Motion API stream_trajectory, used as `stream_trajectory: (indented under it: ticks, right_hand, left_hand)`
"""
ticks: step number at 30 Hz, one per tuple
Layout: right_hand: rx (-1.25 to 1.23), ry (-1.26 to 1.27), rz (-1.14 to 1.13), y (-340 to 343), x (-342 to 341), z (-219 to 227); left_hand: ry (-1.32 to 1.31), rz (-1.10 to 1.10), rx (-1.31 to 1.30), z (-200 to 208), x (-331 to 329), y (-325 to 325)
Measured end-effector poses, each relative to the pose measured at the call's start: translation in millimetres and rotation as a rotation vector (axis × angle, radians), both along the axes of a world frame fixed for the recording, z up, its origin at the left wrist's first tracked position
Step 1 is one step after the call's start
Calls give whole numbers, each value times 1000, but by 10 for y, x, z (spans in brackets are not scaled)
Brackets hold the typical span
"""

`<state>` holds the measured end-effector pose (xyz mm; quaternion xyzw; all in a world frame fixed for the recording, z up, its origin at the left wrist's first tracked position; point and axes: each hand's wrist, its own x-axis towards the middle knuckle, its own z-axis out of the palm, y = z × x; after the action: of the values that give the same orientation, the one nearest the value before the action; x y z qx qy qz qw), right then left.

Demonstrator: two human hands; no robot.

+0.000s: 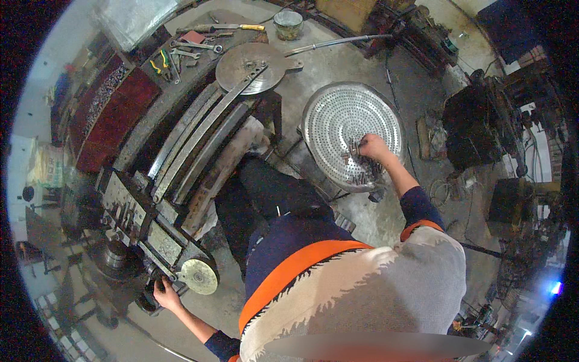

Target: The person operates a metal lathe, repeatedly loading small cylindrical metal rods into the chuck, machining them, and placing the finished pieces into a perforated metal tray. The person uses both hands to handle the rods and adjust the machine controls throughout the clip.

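Metal pieces (357, 164), small, grey and hard to tell apart, lie heaped at 5 o'clock in a perforated round tray (338, 108). Right hand (373, 146) curls over them, grasp unclear. Left hand (165, 295), at 7 o'clock, grips a dark machine (129, 223) part, fingers partly hidden.

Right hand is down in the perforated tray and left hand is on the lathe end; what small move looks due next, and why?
Probably close the right hand on one of the small metal pieces and lift it out of the perforated tray. The fingers already rest among the pile, while the left hand rests at the near end of the machine, by the round disc.
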<state>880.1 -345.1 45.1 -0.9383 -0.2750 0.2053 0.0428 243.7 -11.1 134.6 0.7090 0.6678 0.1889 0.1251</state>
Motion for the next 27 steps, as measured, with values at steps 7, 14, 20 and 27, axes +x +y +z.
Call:
stream_trajectory:
  ticks: [7, 14, 20, 27]
  right_hand:
    - [-18, -57, 294, -195, 62, -114]
    - [-55, -51, 473, -60, 108, 17]
    - [61, 37, 237, -268, 297, -268]
    - [787, 161, 507, 735, -388, 499]
  left_hand:
    - [17, 36, 116, -157, -101, 36]
    - [3, 28, 104, -173, -125, 42]
    - [9, 8, 33, -225, -205, 141]
    - [-230, -226, 121, 505, 234, -3]
